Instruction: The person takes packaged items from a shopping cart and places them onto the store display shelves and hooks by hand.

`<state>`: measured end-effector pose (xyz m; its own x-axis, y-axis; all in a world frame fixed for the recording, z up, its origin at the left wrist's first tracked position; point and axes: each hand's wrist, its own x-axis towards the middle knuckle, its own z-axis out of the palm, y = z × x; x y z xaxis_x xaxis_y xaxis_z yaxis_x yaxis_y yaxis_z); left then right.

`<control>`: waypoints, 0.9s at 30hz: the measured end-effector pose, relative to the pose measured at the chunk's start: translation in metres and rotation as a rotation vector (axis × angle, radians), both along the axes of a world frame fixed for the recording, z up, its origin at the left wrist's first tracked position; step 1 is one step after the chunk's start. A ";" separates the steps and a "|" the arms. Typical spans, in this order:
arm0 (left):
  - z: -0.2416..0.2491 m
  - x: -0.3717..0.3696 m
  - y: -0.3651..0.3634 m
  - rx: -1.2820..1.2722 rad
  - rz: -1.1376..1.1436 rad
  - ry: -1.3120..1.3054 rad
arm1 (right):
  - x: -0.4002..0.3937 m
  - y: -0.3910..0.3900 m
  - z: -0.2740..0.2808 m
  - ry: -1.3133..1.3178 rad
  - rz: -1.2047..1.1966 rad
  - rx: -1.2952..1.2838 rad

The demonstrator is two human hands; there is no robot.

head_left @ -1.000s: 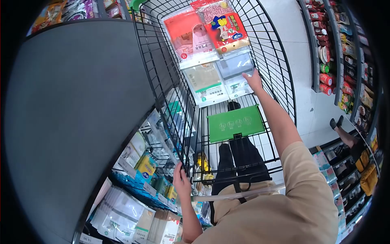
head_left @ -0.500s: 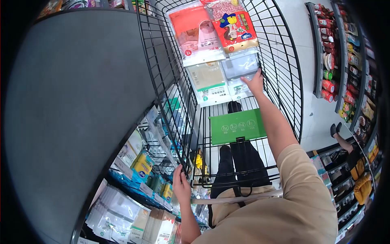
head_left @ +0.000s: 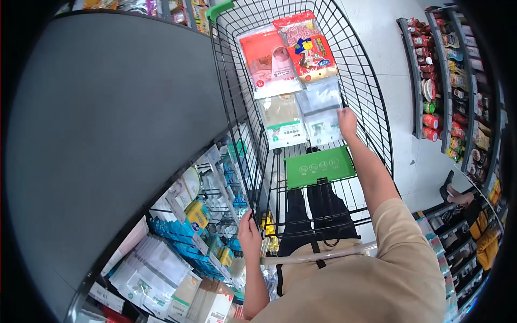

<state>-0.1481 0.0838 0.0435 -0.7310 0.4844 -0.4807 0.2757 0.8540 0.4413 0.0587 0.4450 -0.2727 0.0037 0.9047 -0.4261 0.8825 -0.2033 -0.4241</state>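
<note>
A black wire shopping cart [head_left: 381,126] stands in front of me, holding several flat packages. My right hand [head_left: 347,124] is closed at the right edge of a clear, whitish plastic package [head_left: 322,110]. Left of that lies a beige package with a green stripe [head_left: 281,116]. Farther in are a pink-red package [head_left: 269,62] and a red and gold bag with cartoon figures [head_left: 311,54], side by side. At the cart's near left corner, my left hand [head_left: 249,234] has its fingers curled round the wire frame.
A green panel [head_left: 320,167] sits at the cart's near end. Shelves of packaged goods [head_left: 156,269] run along the left below a large dark grey surface [head_left: 134,91]. Shelves of jars and bags [head_left: 431,81] line the right. Another person's foot [head_left: 447,185] shows at far right.
The cart has shifted slightly, with more of its far end visible. My right hand has moved from lying over the clear package to its right edge. The left hand stays on the frame.
</note>
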 end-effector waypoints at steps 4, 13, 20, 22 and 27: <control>0.007 0.001 0.003 -0.002 -0.025 -0.020 | -0.009 -0.009 0.045 0.014 -0.075 0.037; -0.002 -0.002 -0.013 0.167 -0.043 0.010 | -0.011 -0.071 0.128 0.360 -0.192 0.137; 0.015 -0.010 -0.013 0.554 -0.035 -0.008 | -0.058 -0.165 0.345 1.460 -0.533 -0.513; 0.026 -0.006 -0.012 0.659 -0.009 -0.087 | -0.067 -0.196 0.379 1.560 -0.483 -0.530; 0.106 -0.006 -0.004 1.137 0.510 -0.571 | -0.073 -0.252 0.389 1.413 -0.038 -0.719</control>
<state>-0.1538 0.0797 0.1494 -0.7815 0.5501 -0.2945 -0.4124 -0.1012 0.9054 -0.0145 0.1934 0.1158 -0.7329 0.5297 -0.4269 -0.1329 -0.7268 -0.6738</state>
